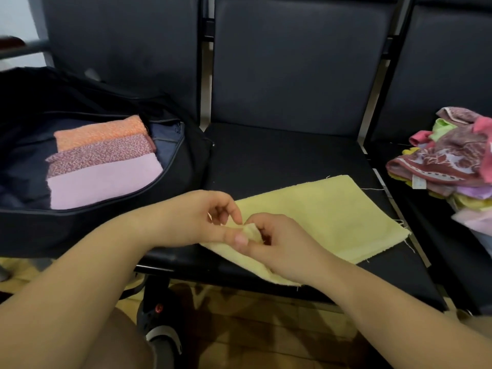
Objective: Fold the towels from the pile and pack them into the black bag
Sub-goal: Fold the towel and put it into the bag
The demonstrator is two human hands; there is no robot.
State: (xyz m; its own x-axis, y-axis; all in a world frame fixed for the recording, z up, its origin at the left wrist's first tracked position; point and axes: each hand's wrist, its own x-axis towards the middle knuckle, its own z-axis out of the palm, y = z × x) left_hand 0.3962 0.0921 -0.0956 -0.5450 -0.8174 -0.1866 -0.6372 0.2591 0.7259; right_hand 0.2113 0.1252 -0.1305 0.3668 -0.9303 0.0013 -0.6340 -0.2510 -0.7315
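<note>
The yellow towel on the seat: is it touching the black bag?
Apart. In the head view the yellow towel lies on the middle seat, and a strip of bare dark seat shows between its left edge and the black bag.

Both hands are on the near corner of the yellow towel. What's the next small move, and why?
Probably lift that pinched corner and carry it across to fold the yellow towel, since it lies flat on the seat and both the left hand and right hand already grip its near edge.
</note>
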